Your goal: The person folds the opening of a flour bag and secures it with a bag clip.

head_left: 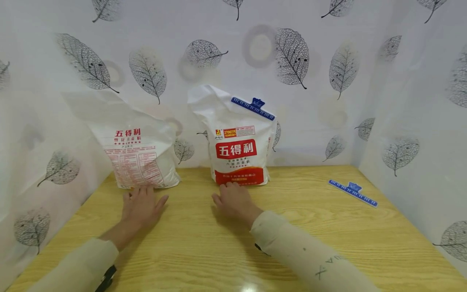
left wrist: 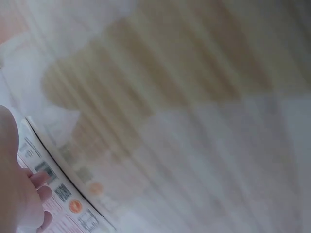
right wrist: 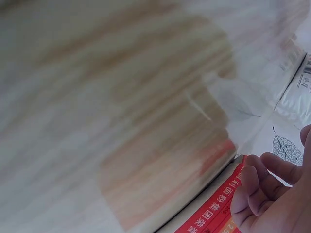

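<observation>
Two white flour bags stand on the wooden table. The left flour bag point(head_left: 136, 158) has pink print and a loose, unclipped top leaning left. At its base is my left hand point(head_left: 141, 205), palm down with thumb spread, fingertips at the bag's bottom edge. The right flour bag point(head_left: 237, 150) has red panels, and a blue bag clip point(head_left: 253, 108) sits across its upper right edge. My right hand point(head_left: 237, 201) rests at this bag's lower front, fingers loosely bent point(right wrist: 262, 187) and holding nothing. Whether the fingertips touch either bag is hard to tell.
A second blue bag clip point(head_left: 352, 193) lies on the right side of the table point(head_left: 310, 235). Behind and at both sides hangs a white covering point(head_left: 233, 24) printed with dark leaves.
</observation>
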`<state>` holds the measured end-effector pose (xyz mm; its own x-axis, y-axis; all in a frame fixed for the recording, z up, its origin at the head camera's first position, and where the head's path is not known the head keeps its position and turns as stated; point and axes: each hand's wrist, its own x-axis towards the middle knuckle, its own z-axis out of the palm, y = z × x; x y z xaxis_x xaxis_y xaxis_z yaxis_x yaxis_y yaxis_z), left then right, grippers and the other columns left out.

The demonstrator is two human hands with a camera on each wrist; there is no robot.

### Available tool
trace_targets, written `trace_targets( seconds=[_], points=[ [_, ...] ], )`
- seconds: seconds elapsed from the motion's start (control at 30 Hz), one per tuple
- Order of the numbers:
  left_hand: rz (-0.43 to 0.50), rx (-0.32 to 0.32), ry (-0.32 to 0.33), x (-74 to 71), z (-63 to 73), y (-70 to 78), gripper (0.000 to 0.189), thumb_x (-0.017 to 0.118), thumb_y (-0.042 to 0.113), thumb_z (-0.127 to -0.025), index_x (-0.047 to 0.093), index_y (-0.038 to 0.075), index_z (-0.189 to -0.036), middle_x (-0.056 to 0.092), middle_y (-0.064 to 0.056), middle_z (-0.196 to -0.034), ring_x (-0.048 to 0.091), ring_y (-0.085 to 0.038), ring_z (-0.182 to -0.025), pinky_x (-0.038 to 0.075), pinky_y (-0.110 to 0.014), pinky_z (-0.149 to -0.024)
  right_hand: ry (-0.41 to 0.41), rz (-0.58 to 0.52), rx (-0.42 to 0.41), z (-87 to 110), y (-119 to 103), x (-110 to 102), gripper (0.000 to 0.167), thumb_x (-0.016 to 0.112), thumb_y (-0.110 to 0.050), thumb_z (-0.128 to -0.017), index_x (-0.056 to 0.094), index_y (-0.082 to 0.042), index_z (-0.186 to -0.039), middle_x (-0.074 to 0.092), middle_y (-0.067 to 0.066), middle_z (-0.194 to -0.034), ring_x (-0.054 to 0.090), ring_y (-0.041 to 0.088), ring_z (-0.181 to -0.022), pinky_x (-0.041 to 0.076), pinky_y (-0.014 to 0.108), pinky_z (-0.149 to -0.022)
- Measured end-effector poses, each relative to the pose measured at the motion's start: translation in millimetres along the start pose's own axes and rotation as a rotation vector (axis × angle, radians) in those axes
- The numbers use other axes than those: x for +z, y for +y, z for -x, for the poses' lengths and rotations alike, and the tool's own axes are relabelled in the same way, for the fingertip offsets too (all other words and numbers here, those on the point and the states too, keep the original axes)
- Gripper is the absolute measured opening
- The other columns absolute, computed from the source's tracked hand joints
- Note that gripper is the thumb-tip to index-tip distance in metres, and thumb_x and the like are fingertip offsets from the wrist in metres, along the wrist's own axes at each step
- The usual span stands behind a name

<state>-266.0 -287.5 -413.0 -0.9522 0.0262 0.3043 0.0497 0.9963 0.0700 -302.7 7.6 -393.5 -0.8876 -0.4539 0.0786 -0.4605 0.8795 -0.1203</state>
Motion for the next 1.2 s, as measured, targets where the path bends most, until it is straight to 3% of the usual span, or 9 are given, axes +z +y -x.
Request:
trace_targets(
  seconds=[0.3, 0.53, 0.7, 0.9, 1.2],
  points=[
    [-0.008, -0.033, -0.012, -3.6, 5.8, -20.0, 0.068, 0.043, 0.052, -0.103, 0.047, -0.014, -0.120, 0.054, -0.034, -0.114, 0.048, -0.054, -0.110, 0.030, -0.069, -0.090, -0.034, 0.009, 0.010, -2.1, -11, -2, 0.046, 0.044, -0.052, -0.103, 0.062, -0.011, -0.113, 0.064, 0.005, -0.109, 0.058, 0.021, -0.097, 0.051, 0.041, -0.092],
    [-0.011, -0.065, -0.003, -3.4, 5.0, -37.1, 0.076, 0.038, 0.056, -0.103, 0.044, -0.018, -0.124, 0.054, -0.038, -0.116, 0.047, -0.055, -0.109, 0.029, -0.069, -0.090, -0.042, 0.004, 0.025, -6.9, -21, -1, 0.048, 0.044, -0.053, -0.103, 0.062, -0.010, -0.116, 0.064, 0.006, -0.113, 0.058, 0.023, -0.102, 0.049, 0.044, -0.095],
    [-0.013, -0.089, 0.005, -1.1, 4.2, -52.1, 0.077, 0.032, 0.061, -0.103, 0.048, -0.015, -0.111, 0.054, -0.038, -0.108, 0.047, -0.056, -0.107, 0.029, -0.070, -0.086, -0.015, 0.061, 0.006, -12.8, -29, 3, 0.050, 0.042, -0.053, -0.103, 0.063, -0.010, -0.117, 0.065, 0.005, -0.116, 0.057, 0.023, -0.105, 0.047, 0.045, -0.096],
    [-0.007, -0.129, -0.011, -3.0, 3.6, -67.0, 0.087, 0.028, 0.065, -0.101, 0.047, -0.019, -0.117, 0.050, -0.044, -0.116, 0.042, -0.060, -0.111, 0.026, -0.073, -0.086, 0.001, 0.083, -0.027, -18.1, -38, 5, 0.047, 0.043, -0.052, -0.103, 0.062, -0.012, -0.117, 0.065, 0.003, -0.114, 0.054, 0.022, -0.103, 0.045, 0.044, -0.098],
    [0.004, -0.175, 0.005, -7.4, 1.1, -76.4, 0.097, 0.037, 0.072, -0.096, 0.043, -0.023, -0.118, 0.046, -0.046, -0.114, 0.040, -0.061, -0.105, 0.026, -0.073, -0.082, 0.000, 0.070, -0.049, -25.6, -43, 7, 0.046, 0.045, -0.051, -0.103, 0.061, -0.011, -0.119, 0.062, 0.004, -0.118, 0.053, 0.021, -0.107, 0.045, 0.042, -0.098]
  ],
)
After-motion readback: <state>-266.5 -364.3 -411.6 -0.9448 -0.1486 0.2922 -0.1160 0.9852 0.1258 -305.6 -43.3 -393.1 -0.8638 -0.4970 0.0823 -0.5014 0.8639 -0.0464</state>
